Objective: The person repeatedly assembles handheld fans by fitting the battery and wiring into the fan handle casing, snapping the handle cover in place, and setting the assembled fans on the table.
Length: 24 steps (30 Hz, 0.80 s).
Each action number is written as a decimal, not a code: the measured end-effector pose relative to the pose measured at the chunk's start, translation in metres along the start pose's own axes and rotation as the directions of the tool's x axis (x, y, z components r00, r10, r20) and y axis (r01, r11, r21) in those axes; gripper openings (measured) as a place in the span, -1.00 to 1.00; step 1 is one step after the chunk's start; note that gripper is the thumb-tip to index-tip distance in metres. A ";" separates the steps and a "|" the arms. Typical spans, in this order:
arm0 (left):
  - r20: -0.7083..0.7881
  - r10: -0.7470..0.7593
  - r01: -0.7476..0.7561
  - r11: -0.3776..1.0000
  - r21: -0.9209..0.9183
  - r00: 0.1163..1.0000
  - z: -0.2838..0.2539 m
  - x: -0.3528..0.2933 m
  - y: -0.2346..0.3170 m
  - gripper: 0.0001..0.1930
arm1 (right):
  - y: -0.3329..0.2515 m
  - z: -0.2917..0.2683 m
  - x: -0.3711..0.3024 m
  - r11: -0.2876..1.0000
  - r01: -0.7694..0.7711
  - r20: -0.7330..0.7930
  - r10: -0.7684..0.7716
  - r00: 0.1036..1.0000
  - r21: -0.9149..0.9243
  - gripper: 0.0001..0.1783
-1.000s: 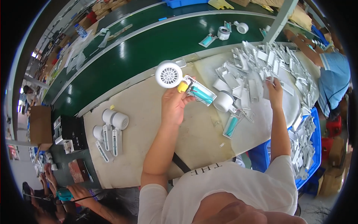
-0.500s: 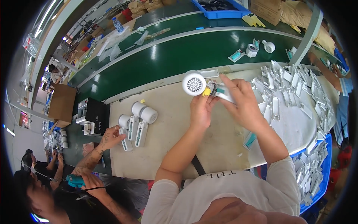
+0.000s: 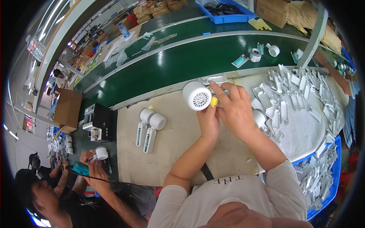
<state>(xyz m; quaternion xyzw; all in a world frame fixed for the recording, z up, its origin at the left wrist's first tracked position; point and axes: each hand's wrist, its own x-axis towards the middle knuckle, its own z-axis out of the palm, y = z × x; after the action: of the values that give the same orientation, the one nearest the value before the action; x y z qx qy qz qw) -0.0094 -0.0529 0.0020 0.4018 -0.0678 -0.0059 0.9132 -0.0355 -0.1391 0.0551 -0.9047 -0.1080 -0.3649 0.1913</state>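
Observation:
A white handheld fan (image 3: 197, 96) with a round grilled head is held between my hands above the table. My left hand (image 3: 209, 123) grips it from below, near the neck, beside a small yellow piece (image 3: 214, 101). My right hand (image 3: 237, 110) is closed around the handle from the right, index finger at the neck. My fingers hide most of the handle. Just beyond lies a white handle shell (image 3: 217, 79) by the table's far edge. A round white part (image 3: 259, 118) shows beside my right wrist.
Two white fans (image 3: 149, 140) lie left on the beige table mat (image 3: 175, 152). Many white shells (image 3: 281, 110) are heaped right, above a blue bin (image 3: 334, 174). A co-worker at lower left holds a teal electric screwdriver (image 3: 80, 168) and a fan. A black machine (image 3: 99, 123) stands left.
The fan in my hands has turned, its head tilting and shifting slightly nearer. My right hand has moved in toward the neck. The co-worker's hand has taken one fan off the mat to the left.

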 end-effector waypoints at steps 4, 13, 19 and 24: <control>-0.018 0.125 -0.127 0.987 -0.099 0.992 -0.004 0.006 0.010 -0.68 | 0.000 -0.013 0.001 0.991 0.090 -0.019 -0.088 0.996 0.094 -0.42; 0.105 0.150 -0.124 0.968 -0.216 0.983 0.005 0.011 0.041 -0.70 | 0.025 -0.016 -0.007 0.679 -0.344 0.269 0.219 0.938 0.649 -0.73; 0.129 0.230 -0.210 0.966 -0.147 0.965 0.002 0.014 0.048 -0.72 | 0.046 0.001 0.001 0.807 0.121 0.066 -0.194 0.979 0.578 -0.62; 0.030 0.177 -0.175 0.983 -0.056 0.984 -0.019 0.026 0.042 -0.70 | 0.036 0.027 0.001 0.615 -0.314 0.413 -0.022 0.910 0.723 -0.60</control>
<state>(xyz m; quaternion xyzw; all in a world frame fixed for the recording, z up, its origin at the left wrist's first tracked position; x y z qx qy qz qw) 0.0172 -0.0121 0.0233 0.3696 -0.1189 0.0662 0.9192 -0.0061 -0.1603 0.0278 -0.7914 -0.2139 -0.0815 0.5668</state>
